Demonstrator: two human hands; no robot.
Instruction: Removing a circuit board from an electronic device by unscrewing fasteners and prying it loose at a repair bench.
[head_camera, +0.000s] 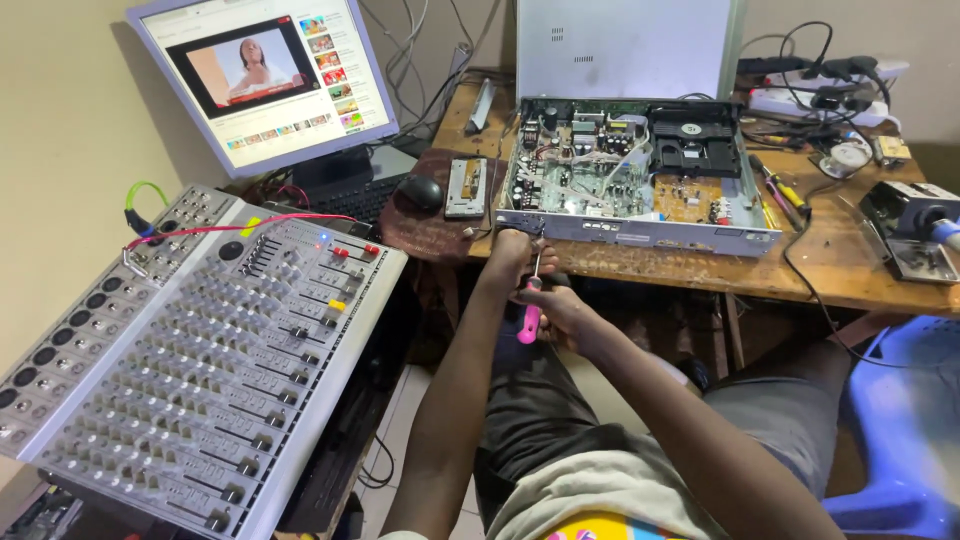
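The right hand (562, 312) grips a pink screwdriver (530, 318) with curled fingers, while just above it the left hand (515, 255) pinches the player (630, 190) front edge.

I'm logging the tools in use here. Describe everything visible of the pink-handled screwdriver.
The screwdriver has a bright pink handle that looks like plastic and a thin metal shaft. It stands nearly upright, tip up, against the front edge of the opened disc player at its left end. The right hand grips the handle from the side; the left hand sits by the shaft near the tip. The tip itself is too small to make out.
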